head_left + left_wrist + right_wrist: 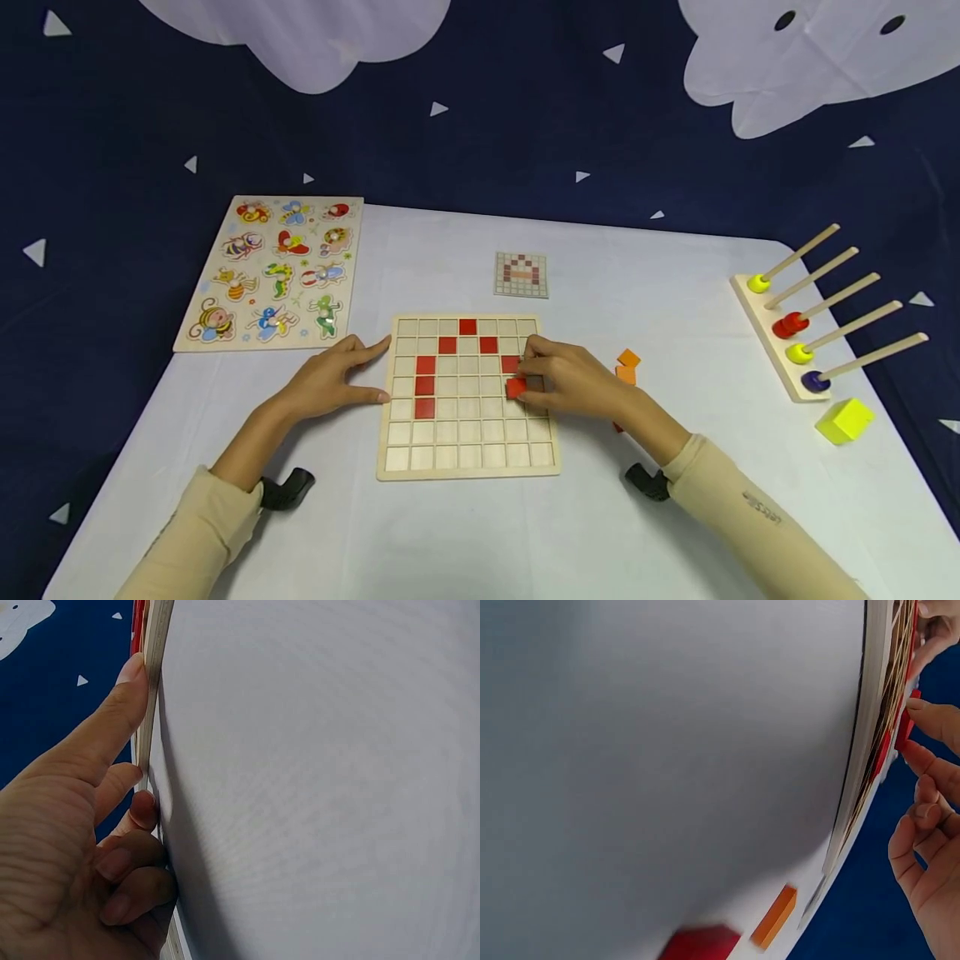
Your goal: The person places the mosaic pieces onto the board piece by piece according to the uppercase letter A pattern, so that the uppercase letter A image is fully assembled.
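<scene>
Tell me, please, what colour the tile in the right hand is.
The tile is red, clearest in the head view.

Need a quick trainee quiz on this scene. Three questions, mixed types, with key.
1. True or false: the person's right hand pinches a small red square tile at the pale wooden grid board.
2. The bright yellow cube sits nearest to:
A) the flat wooden insect puzzle
B) the wooden peg stand with coloured rings
C) the small square pattern card
3. Fill in: the person's left hand touches the grid board's ___ edge, as seen in the head view.

Key: 1. True. 2. B. 3. Left.
</scene>
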`<action>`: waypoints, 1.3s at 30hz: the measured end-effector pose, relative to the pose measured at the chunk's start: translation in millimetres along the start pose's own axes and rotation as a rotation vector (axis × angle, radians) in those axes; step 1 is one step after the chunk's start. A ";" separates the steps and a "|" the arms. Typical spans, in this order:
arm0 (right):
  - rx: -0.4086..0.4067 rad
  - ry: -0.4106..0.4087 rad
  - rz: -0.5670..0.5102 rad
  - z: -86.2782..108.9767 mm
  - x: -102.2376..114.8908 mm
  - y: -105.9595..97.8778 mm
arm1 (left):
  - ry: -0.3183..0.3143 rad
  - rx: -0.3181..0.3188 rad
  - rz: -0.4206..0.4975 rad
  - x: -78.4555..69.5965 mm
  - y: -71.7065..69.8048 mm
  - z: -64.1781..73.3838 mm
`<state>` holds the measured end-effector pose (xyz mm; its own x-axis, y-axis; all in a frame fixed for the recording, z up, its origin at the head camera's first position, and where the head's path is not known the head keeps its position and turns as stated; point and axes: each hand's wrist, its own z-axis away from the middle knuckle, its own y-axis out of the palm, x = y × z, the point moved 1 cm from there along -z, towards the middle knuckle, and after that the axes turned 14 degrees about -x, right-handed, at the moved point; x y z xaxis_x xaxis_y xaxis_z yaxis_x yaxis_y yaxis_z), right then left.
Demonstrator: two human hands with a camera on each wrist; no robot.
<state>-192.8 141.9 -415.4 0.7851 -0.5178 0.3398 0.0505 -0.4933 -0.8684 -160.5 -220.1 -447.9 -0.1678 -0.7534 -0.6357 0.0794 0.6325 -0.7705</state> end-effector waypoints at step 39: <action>0.009 0.285 -0.006 28.7 -5.3 -18.6 | 0.012 -0.003 -0.017 -0.1 0.2 -0.5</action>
<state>-180.2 173.9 -411.4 0.5799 -0.6908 0.4319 0.0617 -0.4913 -0.8688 -160.9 -219.8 -448.0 -0.1813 -0.7620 -0.6217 0.0733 0.6199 -0.7812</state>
